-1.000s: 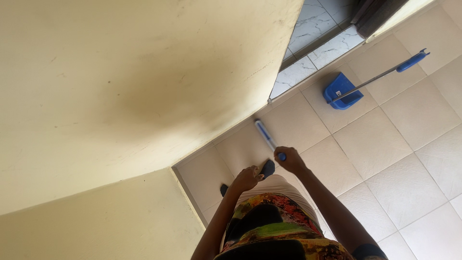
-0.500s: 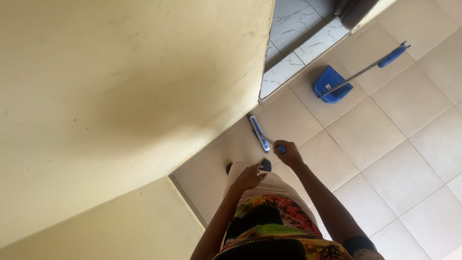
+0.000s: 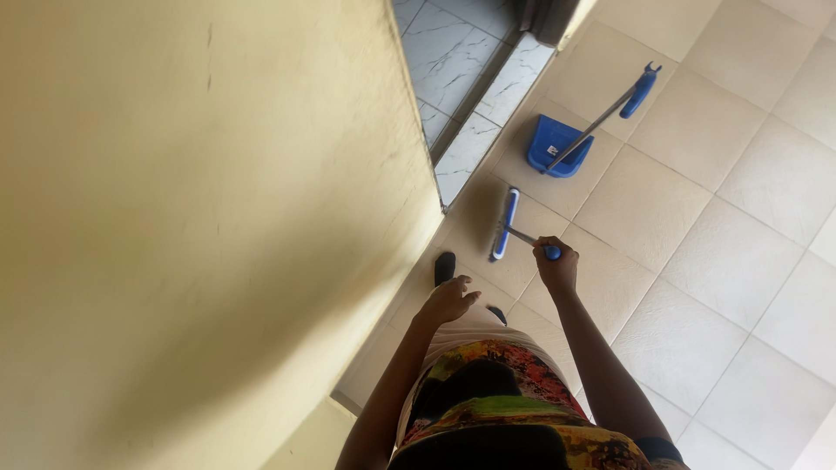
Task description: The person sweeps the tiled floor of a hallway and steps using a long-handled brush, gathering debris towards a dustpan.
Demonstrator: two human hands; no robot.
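Near the foot of the yellow wall [image 3: 200,218], the broom [image 3: 505,224] stands with its blue-and-white head flat on the cream floor tiles [image 3: 679,261], just beside the corner where the wall ends. Its thin metal shaft runs back to a blue end grip. The right hand [image 3: 557,265] is closed in a fist around that grip, arm extended forward; judged from the low angle of the shaft, the hold at the very end gives the longest reach to the wall edge. The left hand [image 3: 448,300] holds nothing: fingers loosely spread and slightly curled, hanging in front of the body, apart from the broom.

Below the left hand, a dark shoe [image 3: 445,265] rests on the tiles close to the wall; a second dark toe shows just beside the pale skirt [image 3: 470,331], partly hidden. A patterned top fills the bottom edge of the view.

Further out, a blue dustpan [image 3: 554,145] with a long metal handle and blue grip sits on the tiles, mouth toward the doorway, probably parked within easy reach. A small white label is on its inner face; too small to make out. Beyond it, a raised step of white marbled tiles [image 3: 475,139] leads into the next room.
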